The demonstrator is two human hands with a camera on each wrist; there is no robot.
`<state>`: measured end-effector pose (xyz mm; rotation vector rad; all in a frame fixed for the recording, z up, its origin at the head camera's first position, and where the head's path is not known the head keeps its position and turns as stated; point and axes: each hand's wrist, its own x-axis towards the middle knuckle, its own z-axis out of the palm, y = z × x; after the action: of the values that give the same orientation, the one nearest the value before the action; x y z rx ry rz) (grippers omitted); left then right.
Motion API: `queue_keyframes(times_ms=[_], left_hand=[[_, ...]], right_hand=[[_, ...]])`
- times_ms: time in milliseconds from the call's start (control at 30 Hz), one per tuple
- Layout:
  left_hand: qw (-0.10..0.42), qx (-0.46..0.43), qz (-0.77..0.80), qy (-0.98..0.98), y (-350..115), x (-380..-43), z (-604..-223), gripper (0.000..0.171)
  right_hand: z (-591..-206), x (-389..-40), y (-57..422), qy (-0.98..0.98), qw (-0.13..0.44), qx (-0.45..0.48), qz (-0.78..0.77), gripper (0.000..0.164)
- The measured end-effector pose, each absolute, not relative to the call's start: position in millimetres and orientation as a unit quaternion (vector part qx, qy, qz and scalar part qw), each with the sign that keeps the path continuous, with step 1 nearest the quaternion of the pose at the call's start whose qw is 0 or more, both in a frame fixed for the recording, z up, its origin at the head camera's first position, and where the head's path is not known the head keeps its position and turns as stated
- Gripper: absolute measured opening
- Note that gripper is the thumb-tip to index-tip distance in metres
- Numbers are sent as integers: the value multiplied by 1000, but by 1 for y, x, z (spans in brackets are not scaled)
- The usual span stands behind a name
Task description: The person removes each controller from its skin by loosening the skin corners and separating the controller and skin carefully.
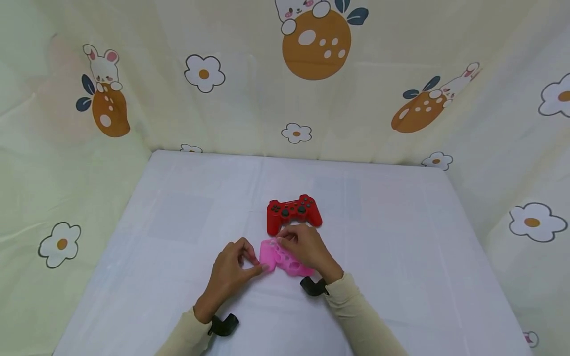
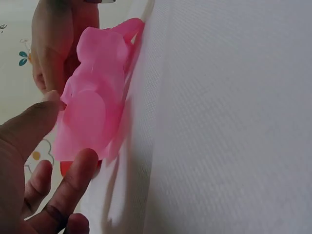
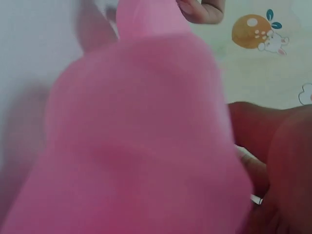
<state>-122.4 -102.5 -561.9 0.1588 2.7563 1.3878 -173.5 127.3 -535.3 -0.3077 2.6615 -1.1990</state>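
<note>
A soft pink game controller cover (image 1: 268, 253), with round openings in its face, lies on the white table in front of a red game controller (image 1: 294, 210). At the cover's left grip, my left hand (image 1: 231, 269) pinches the end between thumb and fingertips. My right hand (image 1: 308, 248) pinches its upper edge near the middle and hides part of the face. In the left wrist view the cover (image 2: 92, 117) stands tilted off the cloth. Its pink surface (image 3: 141, 112) fills most of the right wrist view, with my right fingers partly behind it.
White cloth covers the table (image 1: 401, 247). A patterned curtain (image 1: 249, 113) with bunnies and flowers hangs behind and along both sides. Each wrist wears a black camera mount (image 1: 224, 325).
</note>
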Motion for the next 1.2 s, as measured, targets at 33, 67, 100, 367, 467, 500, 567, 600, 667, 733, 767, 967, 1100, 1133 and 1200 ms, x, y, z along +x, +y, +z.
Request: queue_keyframes(times_ms=[33,67,100,367,467,500,567,600,667,733,767,967,1100,1133,1200], left_hand=[[26,52,447,893,-102,-123,-562,39],[26,53,447,892,-101,-123,-562,39],[27,53,447,893,-100,-123,-562,39],[37,55,435,898,-100,-119,-566,34],[30,61,442,895,-100,-117,-568,32],[27,61,443,894,-100,-117,-568,32],[18,55,442,895,-99,-117,-568,33],[13,49,441,896,-99,-118,-568,35],[1,42,439,898,-98,-119,-569,37],[-7,37,437,899,-97,-121,-570,38],[-9,36,437,899,-96,-122,-570,37],[17,54,426,903,-101,-121,-565,30],[41,79,419,904,-111,-120,-557,30],[46,82,417,904,-114,-121,-556,30],[55,85,414,904,-118,-122,-554,31]], right_hand=[[-536,-174,126,904,109,-106,-401,12],[-536,-175,125,905,115,-106,-396,11],[-537,-175,124,905,121,-104,-395,11],[-535,-179,123,883,126,-124,-436,4],[-532,-182,125,871,112,-133,-460,7],[-531,-182,125,868,112,-133,-465,7],[-530,-183,126,861,115,-134,-477,6],[-529,-183,127,857,119,-136,-483,5],[-529,-183,128,850,128,-138,-492,5],[-530,-183,128,845,133,-140,-499,6],[-530,-183,129,844,134,-141,-500,7],[-533,-181,128,844,110,-147,-505,5],[-537,-180,124,845,82,-155,-505,7],[-539,-179,123,847,77,-159,-502,7],[-540,-178,122,853,72,-160,-492,8]])
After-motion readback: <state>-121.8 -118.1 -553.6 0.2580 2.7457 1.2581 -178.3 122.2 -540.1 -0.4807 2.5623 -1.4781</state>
